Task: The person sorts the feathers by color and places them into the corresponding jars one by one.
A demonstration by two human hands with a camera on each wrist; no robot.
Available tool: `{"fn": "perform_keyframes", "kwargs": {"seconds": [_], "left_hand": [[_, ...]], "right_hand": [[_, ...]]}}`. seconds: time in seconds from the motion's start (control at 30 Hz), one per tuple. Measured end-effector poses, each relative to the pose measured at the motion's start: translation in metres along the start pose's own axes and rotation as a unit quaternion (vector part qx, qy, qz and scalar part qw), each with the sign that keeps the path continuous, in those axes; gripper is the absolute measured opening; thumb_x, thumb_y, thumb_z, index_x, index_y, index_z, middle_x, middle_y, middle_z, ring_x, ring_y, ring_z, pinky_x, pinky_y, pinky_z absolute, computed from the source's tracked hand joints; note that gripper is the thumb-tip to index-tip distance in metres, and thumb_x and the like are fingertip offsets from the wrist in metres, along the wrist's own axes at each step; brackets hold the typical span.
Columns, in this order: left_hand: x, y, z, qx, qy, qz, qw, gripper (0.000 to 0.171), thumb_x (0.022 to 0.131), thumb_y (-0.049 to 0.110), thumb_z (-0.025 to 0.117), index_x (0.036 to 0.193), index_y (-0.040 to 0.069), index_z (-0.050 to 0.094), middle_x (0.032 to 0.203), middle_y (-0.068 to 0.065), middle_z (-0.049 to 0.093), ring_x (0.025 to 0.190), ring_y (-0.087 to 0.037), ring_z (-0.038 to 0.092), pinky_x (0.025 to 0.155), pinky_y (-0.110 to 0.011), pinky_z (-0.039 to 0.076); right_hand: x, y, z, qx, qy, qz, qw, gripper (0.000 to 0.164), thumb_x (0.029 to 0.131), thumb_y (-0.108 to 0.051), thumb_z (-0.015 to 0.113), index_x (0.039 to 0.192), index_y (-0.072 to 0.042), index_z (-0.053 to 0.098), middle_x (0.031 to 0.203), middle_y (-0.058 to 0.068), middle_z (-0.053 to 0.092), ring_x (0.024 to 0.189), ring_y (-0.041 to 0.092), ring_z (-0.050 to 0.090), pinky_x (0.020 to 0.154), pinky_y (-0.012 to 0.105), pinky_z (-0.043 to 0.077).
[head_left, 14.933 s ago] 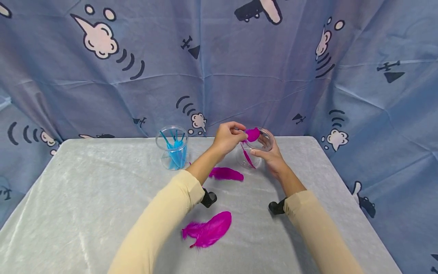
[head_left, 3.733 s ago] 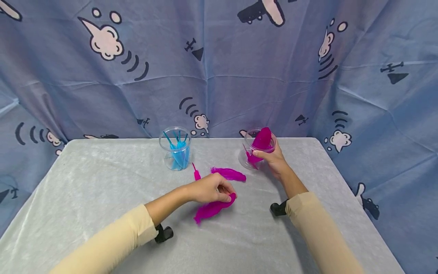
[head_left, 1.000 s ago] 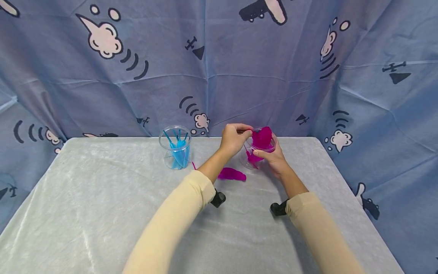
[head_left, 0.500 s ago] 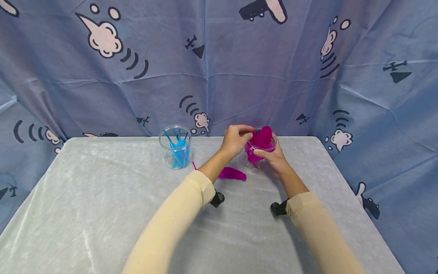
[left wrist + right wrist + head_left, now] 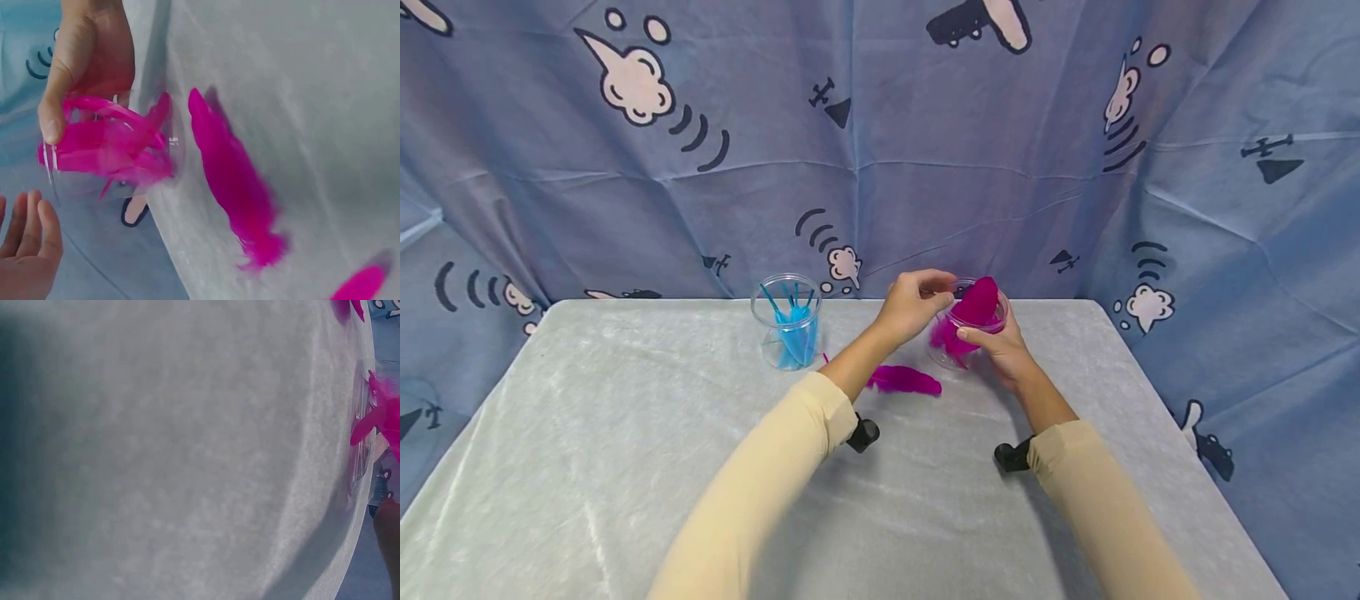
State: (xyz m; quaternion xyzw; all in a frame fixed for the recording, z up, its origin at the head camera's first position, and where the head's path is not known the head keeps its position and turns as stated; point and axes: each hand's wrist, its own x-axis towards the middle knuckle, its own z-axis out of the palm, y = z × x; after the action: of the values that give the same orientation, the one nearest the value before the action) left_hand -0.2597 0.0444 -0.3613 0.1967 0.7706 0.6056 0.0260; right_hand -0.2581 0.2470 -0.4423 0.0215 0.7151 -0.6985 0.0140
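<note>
My right hand (image 5: pixel 1006 348) grips a clear plastic cup (image 5: pixel 936 353) near its rim, thumb on the near side. Inside the cup are several magenta feathers (image 5: pixel 977 304); one rises above the rim. Close to the cup's mouth, my left hand (image 5: pixel 916 305) has loosely bent fingers and nothing between them, as the left wrist view shows. A magenta feather (image 5: pixel 231 175) lies on the table in front of the cup. Part of another magenta feather (image 5: pixel 360 286) shows at that view's lower corner; in the head view the left forearm hides most of it.
A second clear cup (image 5: pixel 772 353) holding several blue feathers (image 5: pixel 796 332) stands at the back of the table, left of the hands. A whitish cloth covers the table (image 5: pixel 587 433). Behind it hangs a blue printed curtain (image 5: pixel 895 108).
The feather that lay nearest the front was picked up by the left hand and carried to the right cup. It has dropped inside, and the left fingers have let go. The right hand keeps holding the cup.
</note>
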Motion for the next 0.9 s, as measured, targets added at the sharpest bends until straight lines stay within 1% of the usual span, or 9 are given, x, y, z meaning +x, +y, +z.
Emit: {"fn": "perform_keyframes", "kwargs": {"seconds": [0.07, 0.17, 0.27, 0.43, 0.57, 0.73, 0.9], "left_hand": [[-0.003, -0.003, -0.004, 0.000, 0.000, 0.002, 1.0000, 0.025, 0.095, 0.005, 0.065, 0.119, -0.001, 0.069, 0.115, -0.016, 0.070, 0.101, -0.024, 0.066, 0.087, -0.024, 0.054], [-0.009, -0.012, -0.011, 0.005, -0.006, -0.007, 0.9999, 0.024, 0.094, 0.005, 0.067, 0.117, -0.001, 0.070, 0.112, -0.016, 0.071, 0.098, -0.025, 0.067, 0.085, -0.025, 0.055], [-0.016, -0.023, -0.018, 0.012, -0.019, -0.027, 0.9994, 0.025, 0.092, 0.003, 0.068, 0.117, -0.001, 0.070, 0.111, -0.016, 0.071, 0.099, -0.026, 0.068, 0.084, -0.028, 0.055], [-0.028, -0.039, -0.029, 0.021, -0.048, -0.061, 0.9968, 0.029, 0.091, 0.003, 0.069, 0.120, -0.002, 0.068, 0.116, -0.020, 0.068, 0.104, -0.029, 0.066, 0.088, -0.031, 0.055], [-0.037, -0.049, -0.039, 0.036, -0.066, -0.075, 0.9943, 0.031, 0.091, 0.004, 0.069, 0.122, -0.002, 0.067, 0.119, -0.023, 0.066, 0.105, -0.030, 0.066, 0.091, -0.033, 0.054], [-0.045, -0.056, -0.051, 0.065, -0.085, -0.083, 0.9908, 0.034, 0.090, 0.004, 0.069, 0.123, -0.004, 0.065, 0.121, -0.023, 0.065, 0.107, -0.032, 0.065, 0.094, -0.036, 0.053], [-0.051, -0.062, -0.060, 0.097, -0.120, -0.096, 0.9835, 0.037, 0.091, 0.004, 0.069, 0.126, -0.006, 0.063, 0.124, -0.024, 0.064, 0.111, -0.034, 0.064, 0.095, -0.038, 0.053]], "right_hand": [[0.000, 0.000, 0.000, 0.002, 0.001, -0.003, 1.000, 0.089, 0.087, 0.000, 0.067, 0.158, -0.018, 0.015, 0.144, 0.009, 0.039, 0.127, 0.020, 0.042, 0.114, 0.039, 0.033], [0.000, -0.001, 0.000, 0.001, 0.003, -0.004, 1.000, 0.090, 0.087, 0.000, 0.067, 0.158, -0.017, 0.015, 0.144, 0.008, 0.039, 0.127, 0.019, 0.042, 0.115, 0.040, 0.032], [0.000, -0.001, 0.000, 0.000, 0.006, -0.001, 1.000, 0.091, 0.086, 0.001, 0.067, 0.158, -0.017, 0.015, 0.146, 0.010, 0.037, 0.128, 0.021, 0.041, 0.116, 0.041, 0.031], [-0.001, -0.001, 0.000, 0.000, 0.008, 0.012, 1.000, 0.093, 0.087, 0.001, 0.067, 0.159, -0.019, 0.011, 0.152, 0.013, 0.032, 0.134, 0.024, 0.037, 0.117, 0.042, 0.030], [-0.002, -0.003, -0.001, -0.003, 0.009, 0.020, 1.000, 0.094, 0.088, 0.000, 0.067, 0.160, -0.020, 0.010, 0.154, 0.013, 0.030, 0.136, 0.025, 0.035, 0.117, 0.042, 0.030], [-0.002, -0.004, 0.000, -0.003, 0.008, 0.021, 1.000, 0.094, 0.088, 0.000, 0.067, 0.160, -0.020, 0.010, 0.154, 0.013, 0.030, 0.137, 0.026, 0.034, 0.117, 0.042, 0.030], [-0.002, -0.004, 0.000, -0.009, 0.011, 0.027, 1.000, 0.095, 0.088, -0.001, 0.068, 0.160, -0.020, 0.009, 0.155, 0.013, 0.030, 0.139, 0.028, 0.033, 0.117, 0.043, 0.030]]}}
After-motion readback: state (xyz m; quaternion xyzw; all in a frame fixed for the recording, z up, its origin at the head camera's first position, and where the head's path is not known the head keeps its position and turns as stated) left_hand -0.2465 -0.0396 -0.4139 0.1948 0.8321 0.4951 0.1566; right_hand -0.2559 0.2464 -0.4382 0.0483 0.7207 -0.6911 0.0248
